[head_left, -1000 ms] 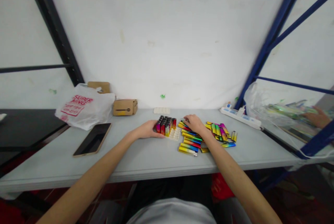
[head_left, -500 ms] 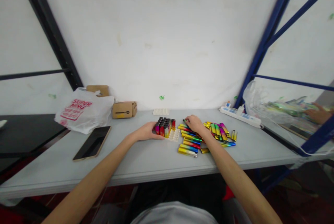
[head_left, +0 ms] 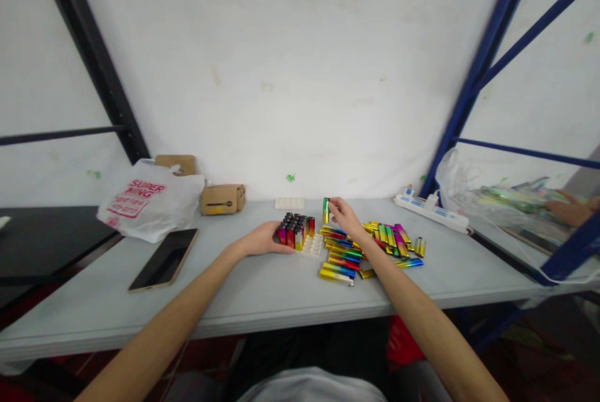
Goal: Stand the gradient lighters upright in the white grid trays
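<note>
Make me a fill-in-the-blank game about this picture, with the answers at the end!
1. The right hand holds a cylinder coloured gold and ____.
2. By the left hand, the cylinders in the white tray stand ____, not lying down.
3. The letters on the plastic bag are ____.
4. The phone lies toward the table's ____ end.

Missing words: green; upright; red; left.

A green-gold cylinder (head_left: 325, 210) is upright near the partly filled tray (head_left: 313, 246).

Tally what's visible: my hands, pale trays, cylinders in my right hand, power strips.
Your left hand and right hand: 2
Pale trays, near and far: 2
Shiny cylinder in right hand: 1
Power strip: 1
Total: 6
</note>
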`<action>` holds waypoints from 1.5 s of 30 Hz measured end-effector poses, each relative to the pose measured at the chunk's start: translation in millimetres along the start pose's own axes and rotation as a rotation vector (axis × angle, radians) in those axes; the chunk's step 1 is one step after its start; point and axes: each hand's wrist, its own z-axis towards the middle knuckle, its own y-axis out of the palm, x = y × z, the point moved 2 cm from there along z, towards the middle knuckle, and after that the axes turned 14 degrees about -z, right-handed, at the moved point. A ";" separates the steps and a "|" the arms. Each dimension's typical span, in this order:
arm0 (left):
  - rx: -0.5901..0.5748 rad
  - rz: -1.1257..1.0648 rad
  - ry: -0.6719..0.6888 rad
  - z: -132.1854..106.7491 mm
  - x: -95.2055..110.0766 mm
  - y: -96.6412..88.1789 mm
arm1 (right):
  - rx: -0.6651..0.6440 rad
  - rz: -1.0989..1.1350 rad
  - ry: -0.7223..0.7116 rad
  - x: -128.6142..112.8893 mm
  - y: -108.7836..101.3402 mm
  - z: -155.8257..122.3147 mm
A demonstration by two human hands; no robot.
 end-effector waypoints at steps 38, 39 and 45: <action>0.008 -0.043 0.008 -1.8 3.5 0.8 | -0.222 0.390 0.107 -39.5 16.4 -19.2; 0.010 -0.038 0.006 -1.6 3.2 0.7 | -0.203 0.392 0.089 -40.0 14.3 -19.1; 0.002 -0.053 0.040 -0.5 0.1 0.4 | -0.178 0.189 -0.040 -39.9 -0.4 -19.0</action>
